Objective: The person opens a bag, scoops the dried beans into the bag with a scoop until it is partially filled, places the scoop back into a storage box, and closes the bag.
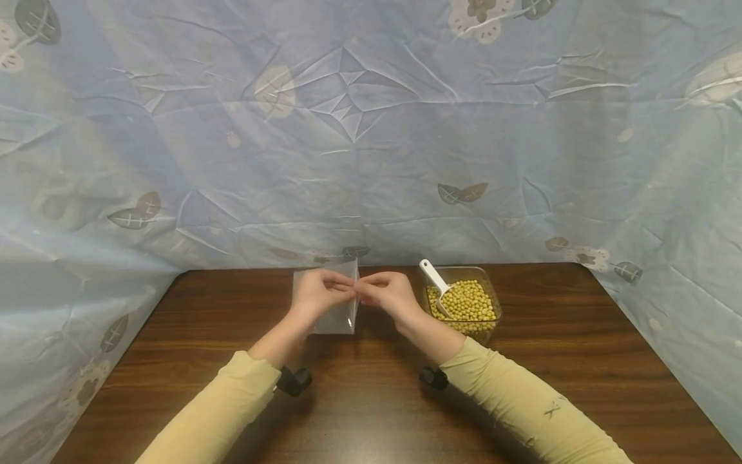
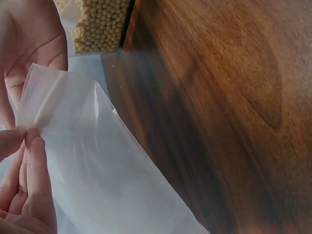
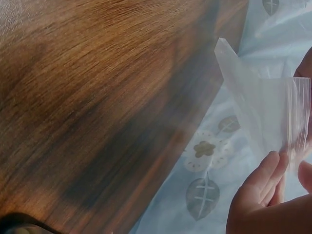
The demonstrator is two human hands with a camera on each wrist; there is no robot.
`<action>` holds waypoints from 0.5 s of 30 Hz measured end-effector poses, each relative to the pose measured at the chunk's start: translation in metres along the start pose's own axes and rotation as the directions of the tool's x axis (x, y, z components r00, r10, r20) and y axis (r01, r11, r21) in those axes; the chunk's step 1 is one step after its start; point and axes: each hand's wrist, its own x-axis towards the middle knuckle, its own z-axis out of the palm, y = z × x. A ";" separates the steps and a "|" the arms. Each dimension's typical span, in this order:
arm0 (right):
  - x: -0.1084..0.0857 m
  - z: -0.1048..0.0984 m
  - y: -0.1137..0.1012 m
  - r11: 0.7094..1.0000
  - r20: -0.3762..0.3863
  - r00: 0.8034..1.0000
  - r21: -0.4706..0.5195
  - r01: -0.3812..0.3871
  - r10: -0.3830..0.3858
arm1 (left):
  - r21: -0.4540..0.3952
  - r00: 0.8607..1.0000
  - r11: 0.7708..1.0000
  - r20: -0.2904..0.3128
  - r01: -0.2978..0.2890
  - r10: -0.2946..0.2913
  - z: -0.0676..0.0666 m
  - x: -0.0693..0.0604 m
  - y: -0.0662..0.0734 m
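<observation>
A clear zip-lock bag (image 1: 342, 317) hangs upright over the back part of the table, its zip edge facing right. My left hand (image 1: 315, 295) pinches that edge between thumb and fingers; the left wrist view shows the left fingers (image 2: 39, 170) on the bag's zip strip (image 2: 36, 95). My right hand (image 1: 391, 296) meets it from the right, pinching the same edge with its fingertips. From the right wrist, the bag (image 3: 263, 107) looks flat with nothing inside, and the right hand (image 3: 263, 195) is at its lower corner by the ribbed zip.
Right of the hands stands a clear square container (image 1: 495, 303) of yellow soybeans (image 1: 471, 299). A white scoop (image 1: 433, 277) leans in it, handle up. The brown wooden table (image 1: 359, 412) ends at a patterned cloth (image 1: 359, 193) behind and along the sides.
</observation>
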 end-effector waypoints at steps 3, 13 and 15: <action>0.000 0.001 0.000 0.999 -0.013 1.000 -0.032 -0.016 0.015 | 0.038 1.000 0.999 0.003 -0.010 0.009 0.001 -0.001 0.001; -0.001 0.005 0.000 0.999 -0.070 0.997 -0.042 -0.020 0.017 | 0.070 0.998 0.997 -0.056 -0.026 0.030 0.009 -0.005 0.001; -0.001 0.005 0.000 0.999 -0.079 0.997 -0.050 -0.023 0.019 | 0.089 0.998 0.996 -0.060 -0.027 0.033 0.010 -0.005 0.001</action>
